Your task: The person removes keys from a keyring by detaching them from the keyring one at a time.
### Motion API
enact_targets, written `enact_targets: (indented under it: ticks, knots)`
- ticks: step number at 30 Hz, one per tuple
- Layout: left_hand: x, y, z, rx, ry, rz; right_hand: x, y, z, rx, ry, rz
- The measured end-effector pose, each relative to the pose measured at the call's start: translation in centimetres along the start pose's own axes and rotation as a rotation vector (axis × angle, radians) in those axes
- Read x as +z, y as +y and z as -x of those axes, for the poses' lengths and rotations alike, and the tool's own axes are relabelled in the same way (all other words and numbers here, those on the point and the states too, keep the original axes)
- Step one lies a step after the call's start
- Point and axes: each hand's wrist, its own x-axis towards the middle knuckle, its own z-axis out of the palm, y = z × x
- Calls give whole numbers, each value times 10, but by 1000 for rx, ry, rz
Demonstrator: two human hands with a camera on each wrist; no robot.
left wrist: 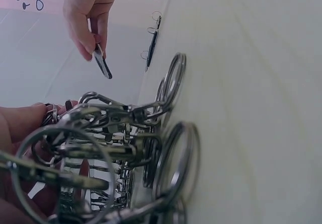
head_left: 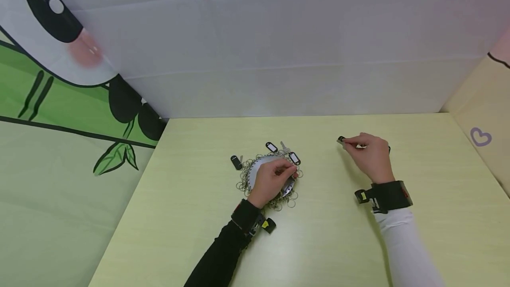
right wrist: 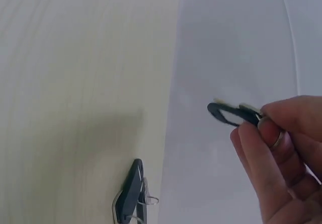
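Note:
A round silver disc, edged with many metal rings and clips, lies on the table. Over its right side, my left hand pinches at the rim; the left wrist view shows its fingers against the metal clips. My right hand is raised off to the right, apart from the disc. Between its thumb and fingers it holds a black-framed key tag, and a thin metal ring shows by the fingers in the right wrist view.
Black tags with white labels lie at the disc's upper right edge, beside a silver key. Another black tag is at its upper left. Printed cloth hangs behind the pale wooden table.

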Motion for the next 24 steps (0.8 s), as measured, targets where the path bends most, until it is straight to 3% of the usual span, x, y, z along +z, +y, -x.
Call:
enact_targets:
  ticks: [10, 16, 24]
  knots:
    - [0, 1, -1, -14, -3, -20, -22, 17, -2, 127, 197, 37]
    - [-2, 5, 0, -26, -6, -31, -32, 29, -2, 178, 211, 113]
    - [-1, 5, 0, -21, -3, -32, -37, 43, 1, 211, 167, 195]
